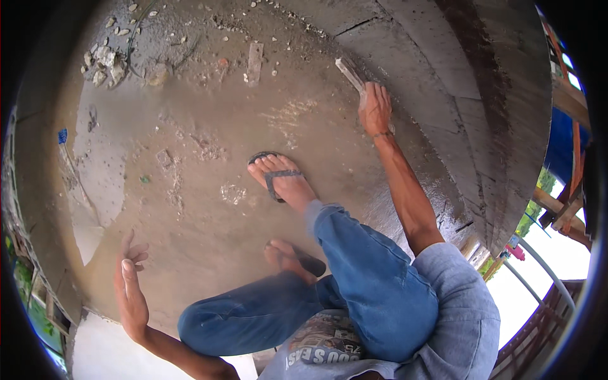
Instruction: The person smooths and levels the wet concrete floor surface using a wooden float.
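My right hand [375,109] is closed around a narrow, pale board-like tool [350,73], probably a float seen edge-on. Its end sticks out beyond my fingers, at the foot of a grey wall [437,69]; whether it touches the wall I cannot tell. My palm hides the rest of it. Over on the left, my left hand [132,278] is raised with fingers apart and nothing in it. Beneath it lies a wet, muddy grey-brown floor [209,259].
My sandalled feet [285,180] stand mid-floor. Rubble chunks [111,63] lie at the far left, and a flat strip [254,63] lies at the far middle. A long-handled thing with a blue end [63,136] lies by the left edge. Wooden beams [563,212] show at right.
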Available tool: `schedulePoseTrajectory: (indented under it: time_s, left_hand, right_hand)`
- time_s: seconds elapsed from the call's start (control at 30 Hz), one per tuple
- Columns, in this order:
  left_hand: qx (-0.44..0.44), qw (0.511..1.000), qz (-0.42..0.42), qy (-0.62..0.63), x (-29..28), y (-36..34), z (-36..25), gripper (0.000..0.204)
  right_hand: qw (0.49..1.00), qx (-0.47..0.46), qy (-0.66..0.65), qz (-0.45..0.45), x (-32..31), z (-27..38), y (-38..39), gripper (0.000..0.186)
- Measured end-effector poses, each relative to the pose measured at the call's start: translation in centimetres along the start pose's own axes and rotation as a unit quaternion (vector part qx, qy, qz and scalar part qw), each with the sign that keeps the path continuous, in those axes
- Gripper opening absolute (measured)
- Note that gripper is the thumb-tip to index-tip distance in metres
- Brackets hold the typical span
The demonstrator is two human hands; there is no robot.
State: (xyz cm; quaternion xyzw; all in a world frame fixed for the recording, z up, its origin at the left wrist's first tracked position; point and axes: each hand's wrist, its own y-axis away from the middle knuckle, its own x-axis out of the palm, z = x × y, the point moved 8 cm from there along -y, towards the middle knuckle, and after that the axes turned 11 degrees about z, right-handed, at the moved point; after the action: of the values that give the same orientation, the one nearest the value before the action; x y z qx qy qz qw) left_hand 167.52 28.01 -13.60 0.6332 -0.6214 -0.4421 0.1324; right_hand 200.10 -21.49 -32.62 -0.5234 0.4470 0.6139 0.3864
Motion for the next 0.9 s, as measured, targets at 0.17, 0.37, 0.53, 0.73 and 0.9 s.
schedulePoseTrajectory:
  time_s: [0.17, 0.37, 0.53, 0.73, 0.9]
  left_hand:
    - [0.042, 0.998, 0.008, -0.048, 0.3, -0.4, -3.4, 0.069]
    - [-0.002, 0.999, -0.03, -0.03, -0.6, 0.7, -0.7, 0.069]
    - [-0.026, 0.999, -0.031, -0.018, -0.4, 2.2, 0.7, 0.07]
    - [0.005, 0.999, -0.024, -0.024, 0.0, 1.8, -1.8, 0.072]
    - [-0.006, 1.0, -0.028, -0.007, -0.2, 2.8, -0.3, 0.072]
  right_hand:
    - [0.987, -0.143, -0.071, -0.004, -1.6, 12.0, -3.6, 0.022]
    - [0.985, 0.136, -0.091, 0.049, -5.1, 3.8, 2.0, 0.022]
    - [0.979, 0.166, -0.09, 0.072, 0.1, 6.7, 1.5, 0.026]
    - [0.952, -0.086, -0.269, 0.12, 0.8, 33.4, -9.5, 0.025]
    - [0.927, -0.215, -0.278, 0.133, -3.3, 35.6, -11.4, 0.016]
